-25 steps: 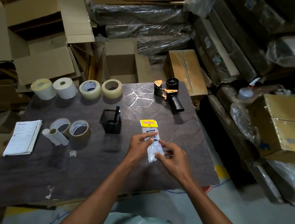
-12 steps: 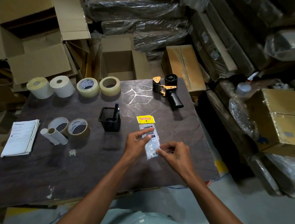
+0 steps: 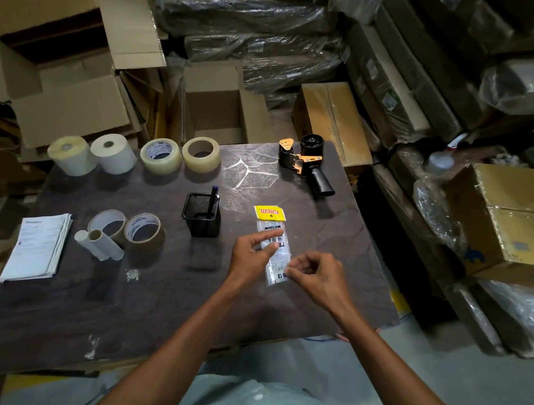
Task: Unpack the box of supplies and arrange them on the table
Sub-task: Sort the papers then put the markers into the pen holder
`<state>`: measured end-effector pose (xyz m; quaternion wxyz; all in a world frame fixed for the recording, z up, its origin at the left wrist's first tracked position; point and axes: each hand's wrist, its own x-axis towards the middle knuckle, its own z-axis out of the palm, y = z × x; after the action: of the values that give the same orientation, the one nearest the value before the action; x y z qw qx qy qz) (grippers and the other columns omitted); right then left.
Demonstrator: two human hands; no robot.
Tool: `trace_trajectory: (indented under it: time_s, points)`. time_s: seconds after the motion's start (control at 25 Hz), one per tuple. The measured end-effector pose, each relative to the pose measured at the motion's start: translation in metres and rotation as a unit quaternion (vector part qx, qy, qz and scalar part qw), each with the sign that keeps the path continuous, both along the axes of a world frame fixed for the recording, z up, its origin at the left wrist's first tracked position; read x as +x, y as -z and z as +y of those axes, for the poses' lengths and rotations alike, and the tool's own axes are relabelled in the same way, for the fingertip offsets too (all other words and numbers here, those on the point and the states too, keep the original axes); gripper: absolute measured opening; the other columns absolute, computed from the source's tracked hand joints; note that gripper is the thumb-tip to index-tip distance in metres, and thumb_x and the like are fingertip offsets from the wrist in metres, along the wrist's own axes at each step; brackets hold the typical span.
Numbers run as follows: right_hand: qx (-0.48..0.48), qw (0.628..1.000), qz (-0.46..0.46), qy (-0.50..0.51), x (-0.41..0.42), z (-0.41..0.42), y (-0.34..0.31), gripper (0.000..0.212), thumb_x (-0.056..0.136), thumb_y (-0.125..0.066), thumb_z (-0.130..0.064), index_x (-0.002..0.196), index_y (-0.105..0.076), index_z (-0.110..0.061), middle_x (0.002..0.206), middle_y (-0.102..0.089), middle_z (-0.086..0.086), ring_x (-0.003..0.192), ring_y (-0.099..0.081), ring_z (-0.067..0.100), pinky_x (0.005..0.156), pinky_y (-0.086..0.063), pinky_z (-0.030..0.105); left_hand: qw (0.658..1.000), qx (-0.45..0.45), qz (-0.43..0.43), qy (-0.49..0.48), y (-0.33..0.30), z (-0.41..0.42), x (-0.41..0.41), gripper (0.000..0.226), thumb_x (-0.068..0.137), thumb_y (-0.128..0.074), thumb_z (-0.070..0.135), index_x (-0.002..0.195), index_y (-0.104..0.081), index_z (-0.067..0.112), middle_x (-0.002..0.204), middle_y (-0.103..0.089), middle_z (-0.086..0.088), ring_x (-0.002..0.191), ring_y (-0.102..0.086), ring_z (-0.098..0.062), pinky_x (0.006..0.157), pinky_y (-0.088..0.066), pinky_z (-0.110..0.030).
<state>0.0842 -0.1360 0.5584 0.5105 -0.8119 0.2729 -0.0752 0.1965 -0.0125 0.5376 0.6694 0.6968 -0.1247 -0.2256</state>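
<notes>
A clear plastic packet with a yellow header card lies lengthwise on the dark table, right of centre. My left hand pinches the packet's left edge between thumb and forefinger. My right hand has its fingers curled in, with the fingertips pinching the packet's lower right edge. An open cardboard box stands behind the table's far edge.
A black mesh pen holder with a pen stands just left of the packet. A tape dispenser lies far right. Tape rolls and label rolls line the far edge. More tape rolls, white tubes and papers lie left.
My right hand has slid from the packet's middle to its lower right edge and curled its fingers. My left hand keeps its pinch. The packet stays where it was.
</notes>
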Motion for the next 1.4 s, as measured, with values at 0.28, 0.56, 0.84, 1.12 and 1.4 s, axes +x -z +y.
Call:
trace_trajectory:
  time_s: [0.28,0.56,0.84,1.12,1.4]
  points:
    - [0.03,0.997,0.076,-0.011,0.008,0.005,0.002,0.008,0.074,-0.077,-0.009,0.079,-0.074,-0.014,0.07,-0.072,0.0,0.068,-0.068,0.01,0.074,-0.058,0.031,0.998,0.013,0.057,0.033,0.007,0.004,0.001,0.038,0.081,-0.066,-0.014,0.116,-0.068,0.0,0.114,-0.069,-0.019,0.078,-0.069,-0.001,0.074,-0.057,-0.02]
    - [0.1,0.994,-0.024,-0.049,0.002,0.009,-0.011,0.004,0.082,-0.071,0.001,0.086,-0.071,-0.002,0.077,-0.069,0.003,0.073,-0.062,0.009,0.07,-0.051,0.019,0.964,-0.079,0.253,0.004,-0.002,0.009,0.008,0.033,0.085,-0.057,-0.014,0.113,-0.069,0.0,0.106,-0.069,-0.023,0.083,-0.07,-0.03,0.077,-0.061,-0.039]
    - [0.034,0.996,-0.009,-0.076,0.013,0.017,-0.018,0.025,0.075,-0.078,-0.007,0.097,-0.07,-0.016,0.072,-0.071,-0.001,0.062,-0.059,0.003,0.062,-0.05,0.017,0.957,-0.08,0.277,0.016,-0.012,0.011,0.01,0.046,0.082,-0.047,-0.021,0.122,-0.063,-0.005,0.108,-0.066,-0.027,0.089,-0.066,-0.036,0.075,-0.06,-0.038]
    - [0.064,0.992,-0.023,-0.108,0.014,0.011,-0.016,0.009,0.081,-0.078,-0.017,0.09,-0.079,-0.016,0.076,-0.073,0.008,0.067,-0.058,0.008,0.066,-0.046,0.024,0.945,-0.071,0.317,0.028,-0.022,0.016,0.012,0.046,0.085,-0.047,-0.018,0.127,-0.059,-0.004,0.116,-0.063,-0.029,0.092,-0.065,-0.034,0.071,-0.061,-0.034]
    - [-0.067,0.985,-0.098,-0.126,-0.002,0.011,-0.026,0.023,0.078,-0.079,-0.016,0.098,-0.078,-0.029,0.084,-0.074,-0.014,0.083,-0.064,0.012,0.076,-0.05,0.028,0.946,-0.076,0.315,-0.009,-0.025,0.018,0.02,0.046,0.088,-0.047,-0.016,0.13,-0.058,-0.001,0.103,-0.067,-0.017,0.082,-0.067,-0.026,0.06,-0.061,-0.031]
